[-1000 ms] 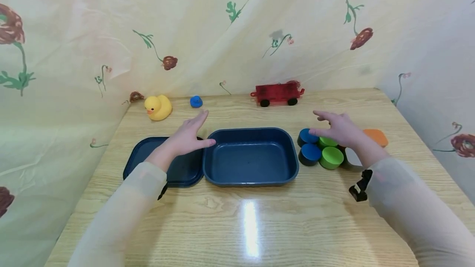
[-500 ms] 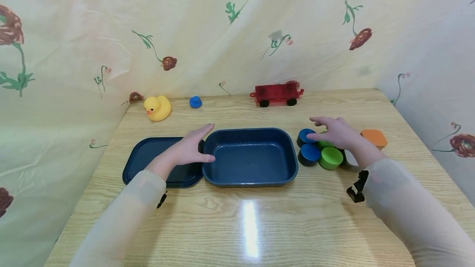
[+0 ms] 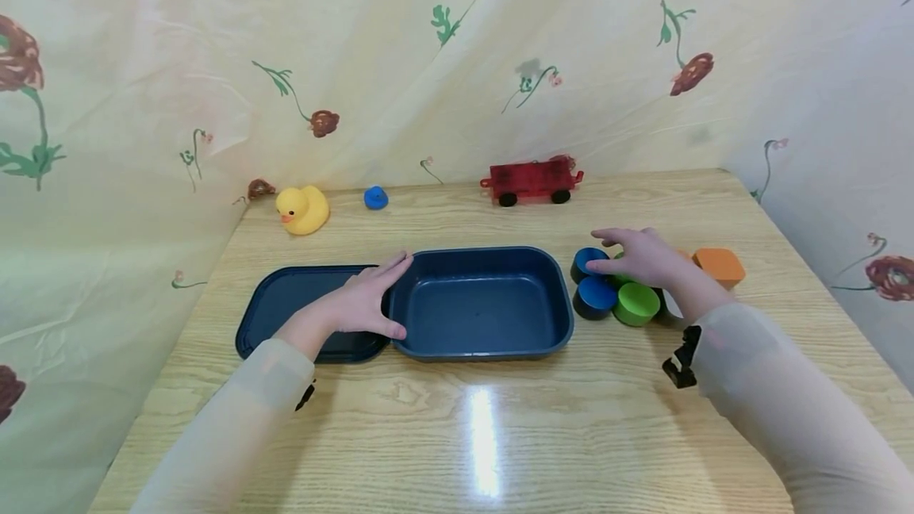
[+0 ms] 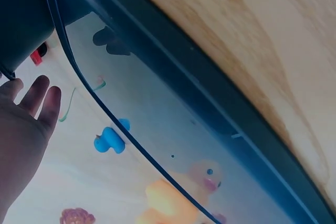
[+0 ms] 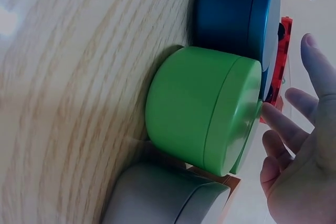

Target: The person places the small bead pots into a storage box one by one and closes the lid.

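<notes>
A dark blue rectangular tub point(image 3: 480, 347) stands mid-table, with a flat dark blue lid point(image 3: 293, 300) lying against its left side. My left hand point(image 3: 357, 304) is over the lid's right end, fingers straight and thumb spread at the tub's left rim; whether they touch it I cannot tell. My right hand point(image 3: 646, 256) hovers over a cluster of round lidded containers, fingers loosely bent and holding nothing. The cluster has a blue container point(image 3: 596, 297), a green container point(image 5: 199, 108), another blue, another green partly hidden, and a grey container point(image 5: 163, 195) under my wrist.
Beyond the right hand sits an orange container point(image 3: 720, 266), with another bit of orange beside it. Along the back edge are a yellow rubber duck point(image 3: 305, 211), a small blue duck point(image 3: 376, 197) and a red toy wagon point(image 3: 535, 181). Flowered cloth hangs behind.
My left hand has come down and toward me along the tub's left rim. My right hand has shifted slightly left and lower over the containers. The objects stay put.
</notes>
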`<state>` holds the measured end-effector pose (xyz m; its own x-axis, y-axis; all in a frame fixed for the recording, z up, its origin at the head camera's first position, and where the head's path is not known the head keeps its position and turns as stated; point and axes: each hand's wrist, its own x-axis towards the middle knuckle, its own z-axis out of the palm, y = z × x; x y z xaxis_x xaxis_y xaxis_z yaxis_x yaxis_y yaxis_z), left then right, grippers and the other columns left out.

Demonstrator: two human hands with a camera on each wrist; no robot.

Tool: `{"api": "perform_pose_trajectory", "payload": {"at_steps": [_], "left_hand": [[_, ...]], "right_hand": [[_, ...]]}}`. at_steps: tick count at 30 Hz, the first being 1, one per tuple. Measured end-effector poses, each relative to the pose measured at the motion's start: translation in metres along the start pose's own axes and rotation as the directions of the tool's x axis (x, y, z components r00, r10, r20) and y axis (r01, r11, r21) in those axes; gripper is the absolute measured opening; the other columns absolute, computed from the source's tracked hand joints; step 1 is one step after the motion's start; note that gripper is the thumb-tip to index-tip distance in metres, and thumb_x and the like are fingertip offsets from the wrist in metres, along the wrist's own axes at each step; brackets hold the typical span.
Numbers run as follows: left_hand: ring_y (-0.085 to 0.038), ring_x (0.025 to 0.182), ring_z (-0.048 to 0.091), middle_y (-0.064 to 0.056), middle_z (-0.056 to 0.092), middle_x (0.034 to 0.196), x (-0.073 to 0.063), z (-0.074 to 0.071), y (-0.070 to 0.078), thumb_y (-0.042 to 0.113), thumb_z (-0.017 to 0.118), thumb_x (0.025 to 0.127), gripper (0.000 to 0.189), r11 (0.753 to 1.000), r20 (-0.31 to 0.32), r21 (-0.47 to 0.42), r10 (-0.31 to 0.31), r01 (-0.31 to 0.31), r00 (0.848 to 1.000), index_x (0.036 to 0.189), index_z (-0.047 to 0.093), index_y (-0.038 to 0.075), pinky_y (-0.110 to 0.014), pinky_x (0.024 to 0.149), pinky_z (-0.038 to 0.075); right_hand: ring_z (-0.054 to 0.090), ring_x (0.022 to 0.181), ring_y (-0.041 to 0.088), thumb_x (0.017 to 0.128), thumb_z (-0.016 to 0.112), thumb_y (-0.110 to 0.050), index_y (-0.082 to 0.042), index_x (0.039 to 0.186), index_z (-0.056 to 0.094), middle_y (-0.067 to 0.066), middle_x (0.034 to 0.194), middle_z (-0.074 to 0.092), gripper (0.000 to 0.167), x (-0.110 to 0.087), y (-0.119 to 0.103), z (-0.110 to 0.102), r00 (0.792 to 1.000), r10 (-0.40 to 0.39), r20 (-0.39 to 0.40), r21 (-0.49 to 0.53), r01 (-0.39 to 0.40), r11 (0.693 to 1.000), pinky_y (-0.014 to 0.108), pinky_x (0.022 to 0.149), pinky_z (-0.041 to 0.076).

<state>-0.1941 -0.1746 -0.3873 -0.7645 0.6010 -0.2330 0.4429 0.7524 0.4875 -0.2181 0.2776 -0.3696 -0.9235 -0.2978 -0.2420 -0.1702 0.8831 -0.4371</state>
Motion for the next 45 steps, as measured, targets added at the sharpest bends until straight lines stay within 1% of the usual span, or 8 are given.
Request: {"api": "perform_pose_trajectory", "payload": {"at_steps": [3,6,15,21,26,36,42,45], "left_hand": [[-0.048,0.136,0.008,-0.004,-0.005,0.157,-0.0010,0.0013,0.0003,0.049,0.075,0.073,0.113,0.999,0.008,0.039,0.008,-0.008,1.000,0.152,0.000,0.018,-0.065,0.104,0.010],[-0.049,0.136,0.008,-0.004,-0.007,0.157,-0.0018,0.0018,-0.0004,0.048,0.076,0.073,0.115,0.999,0.006,0.049,0.022,-0.022,1.000,0.152,-0.001,0.016,-0.065,0.103,0.010],[-0.046,0.137,0.009,-0.003,-0.009,0.157,-0.0018,0.0036,-0.0010,0.058,0.074,0.069,0.121,0.996,0.024,0.073,0.043,-0.045,0.999,0.152,-0.003,0.015,-0.067,0.103,0.009],[-0.043,0.138,0.010,-0.004,-0.008,0.157,-0.0022,0.0038,0.0014,0.059,0.075,0.068,0.123,0.995,0.024,0.098,0.034,-0.036,0.999,0.151,-0.004,0.014,-0.066,0.103,0.010],[-0.042,0.138,0.011,-0.002,-0.009,0.157,-0.0027,0.0037,0.0032,0.060,0.075,0.067,0.124,0.994,0.034,0.111,0.011,-0.014,0.999,0.151,-0.004,0.014,-0.065,0.104,0.010],[-0.041,0.138,0.011,0.001,-0.010,0.157,-0.0020,0.0028,0.0026,0.064,0.073,0.066,0.125,0.992,0.046,0.123,-0.008,0.002,0.999,0.151,-0.005,0.016,-0.063,0.105,0.010],[-0.038,0.139,0.010,0.003,-0.010,0.157,-0.0012,0.0028,0.0016,0.064,0.073,0.065,0.125,0.992,0.045,0.126,-0.017,0.011,0.999,0.151,-0.005,0.017,-0.063,0.105,0.010],[-0.037,0.140,0.010,0.003,-0.010,0.157,-0.0013,0.0025,0.0016,0.063,0.073,0.066,0.125,0.992,0.045,0.127,-0.018,0.012,0.999,0.151,-0.005,0.017,-0.064,0.105,0.010]], "right_hand": [[0.028,0.120,0.053,0.085,0.057,-0.058,-0.002,0.141,0.038,0.027,0.131,0.048,0.082,0.0011,-0.0016,0.0022,1.000,-0.014,-0.003,-0.010,0.014,1.000,0.063,0.094,0.029],[0.031,0.119,0.052,0.085,0.058,-0.056,0.000,0.140,0.040,0.027,0.129,0.050,0.080,0.0023,-0.0042,0.0045,1.000,-0.028,-0.006,-0.014,0.028,1.000,0.062,0.094,0.030],[0.036,0.114,0.053,0.086,0.063,-0.047,0.000,0.137,0.045,0.029,0.127,0.051,0.072,0.0042,-0.0083,0.0084,0.999,-0.036,-0.010,-0.065,0.036,0.997,0.061,0.090,0.034],[0.037,0.112,0.054,0.086,0.063,-0.046,0.001,0.134,0.048,0.030,0.124,0.053,0.068,0.0049,-0.0088,0.0084,0.999,-0.040,-0.013,-0.093,0.039,0.995,0.060,0.088,0.036],[0.038,0.110,0.052,0.088,0.062,-0.043,0.000,0.132,0.051,0.030,0.123,0.053,0.063,0.0058,-0.0081,0.0099,0.999,-0.031,-0.018,-0.088,0.029,0.996,0.059,0.087,0.036],[0.043,0.106,0.047,0.086,0.064,-0.046,0.000,0.131,0.051,0.028,0.119,0.056,0.065,0.0084,-0.0052,0.0094,0.999,-0.034,-0.013,-0.091,0.033,0.995,0.054,0.082,0.040],[0.035,0.114,0.052,0.083,0.067,-0.047,0.000,0.135,0.047,0.031,0.126,0.051,0.072,0.0073,-0.0080,0.0064,0.999,-0.018,0.029,-0.082,0.021,0.996,0.061,0.088,0.036],[0.033,0.115,0.052,0.083,0.067,-0.047,-0.001,0.136,0.046,0.031,0.128,0.049,0.073,0.0072,-0.0091,0.0054,0.999,-0.006,0.045,-0.078,0.010,0.997,0.062,0.089,0.035]]}}
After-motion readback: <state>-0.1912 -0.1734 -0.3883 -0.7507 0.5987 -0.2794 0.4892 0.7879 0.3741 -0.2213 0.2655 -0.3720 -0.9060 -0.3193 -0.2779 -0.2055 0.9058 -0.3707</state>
